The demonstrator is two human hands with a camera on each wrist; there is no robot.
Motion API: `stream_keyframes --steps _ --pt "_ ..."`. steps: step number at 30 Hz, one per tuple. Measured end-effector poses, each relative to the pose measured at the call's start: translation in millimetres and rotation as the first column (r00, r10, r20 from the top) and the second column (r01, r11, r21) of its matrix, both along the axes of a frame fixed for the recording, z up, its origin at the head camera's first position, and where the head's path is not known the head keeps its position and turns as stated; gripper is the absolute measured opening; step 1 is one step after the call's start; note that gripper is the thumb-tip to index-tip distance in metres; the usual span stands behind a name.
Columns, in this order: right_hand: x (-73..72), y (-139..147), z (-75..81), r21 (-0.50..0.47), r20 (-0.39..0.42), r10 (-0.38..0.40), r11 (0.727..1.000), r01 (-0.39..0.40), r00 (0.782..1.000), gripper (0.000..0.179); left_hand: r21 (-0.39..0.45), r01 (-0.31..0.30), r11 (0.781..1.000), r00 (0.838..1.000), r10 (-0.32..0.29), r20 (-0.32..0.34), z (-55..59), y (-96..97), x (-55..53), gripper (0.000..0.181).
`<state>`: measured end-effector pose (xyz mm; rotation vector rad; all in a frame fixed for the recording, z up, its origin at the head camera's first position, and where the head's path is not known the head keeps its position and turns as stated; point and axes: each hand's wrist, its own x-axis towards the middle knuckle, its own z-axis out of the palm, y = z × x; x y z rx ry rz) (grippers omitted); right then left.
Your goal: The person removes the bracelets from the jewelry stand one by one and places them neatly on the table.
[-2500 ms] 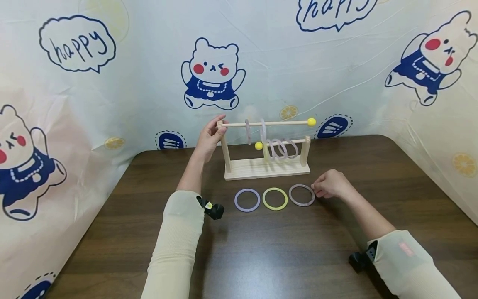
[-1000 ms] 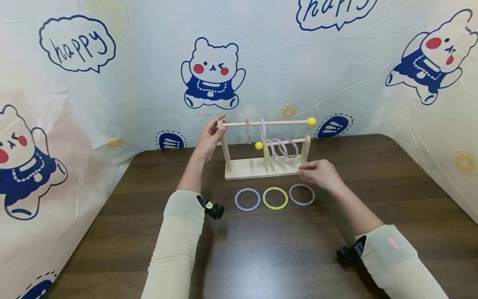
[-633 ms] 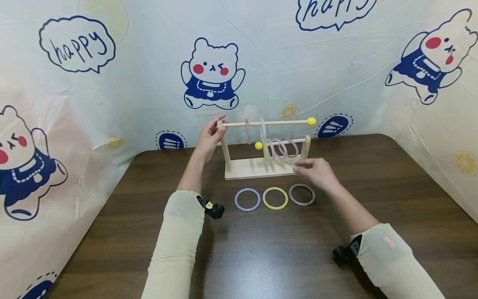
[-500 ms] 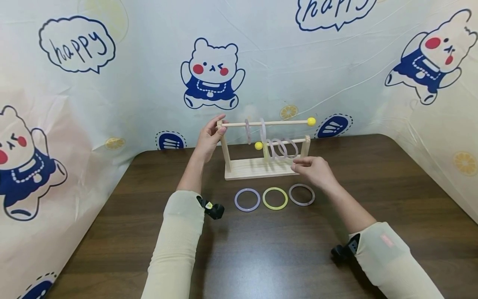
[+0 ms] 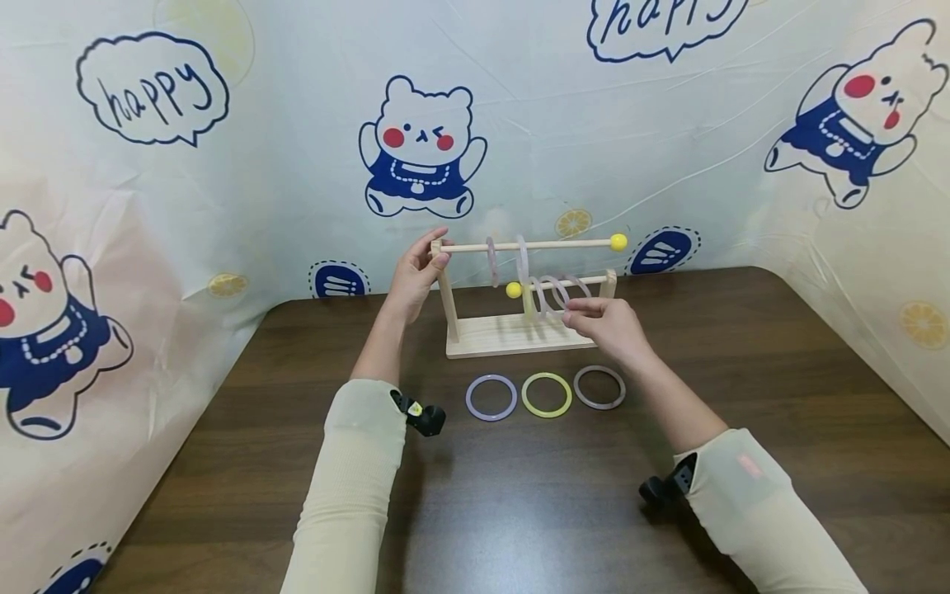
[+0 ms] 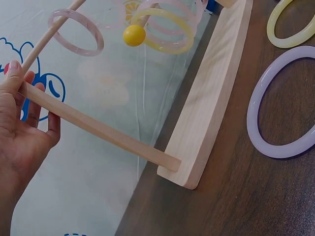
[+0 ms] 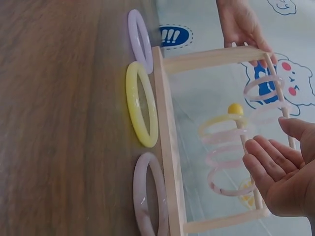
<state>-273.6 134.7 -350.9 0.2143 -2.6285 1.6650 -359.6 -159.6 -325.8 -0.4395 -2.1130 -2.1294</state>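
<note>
A wooden ring stand (image 5: 490,337) stands on the table, with two horizontal rods tipped by yellow balls. My left hand (image 5: 416,280) holds the top of its left post, thumb in front and fingers behind, as the left wrist view also shows. Two pale rings, one a pinkish ring (image 6: 76,32), hang on the upper rod. Several rings hang on the lower rod, among them a yellow ring (image 7: 222,123) and a pink marbled ring (image 7: 216,189). My right hand (image 5: 612,330) is beside these lower rings, fingers loosely bent, nothing gripped. Whether its fingertips touch a ring, I cannot tell.
In front of the stand a purple ring (image 5: 491,419), a yellow ring (image 5: 547,415) and a greyish-purple ring (image 5: 599,407) lie in a row on the dark wood table (image 5: 519,511). A printed curtain (image 5: 297,165) hangs behind the table.
My right hand has moved from beside the greyish-purple ring on the table, up and left past the stand's right end to the lower-rod rings. The left hand and stand stay put.
</note>
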Motion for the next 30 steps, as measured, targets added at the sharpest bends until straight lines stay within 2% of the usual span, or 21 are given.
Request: stream_keyframes --steps 8,18,30 --pt "-5.7 -11.3 7.2 -0.044 -0.007 -0.013 0.999 0.013 1.0 0.035 -0.004 -0.001 1.0 1.0 0.001 0.0 0.3 0.1 1.4 0.047" --pt "-14.0 -25.3 12.1 -0.05 -0.07 -0.036 0.998 0.033 0.997 0.036 -0.009 -0.013 1.0 1.0 0.013 -0.017 -1.2 0.1 2.0 0.046" --pt "-20.7 -43.8 17.3 -0.12 -0.116 -0.061 0.992 0.047 0.991 0.035 -0.008 -0.004 1.0 1.0 0.004 -0.008 -1.9 0.1 -0.6 0.047"
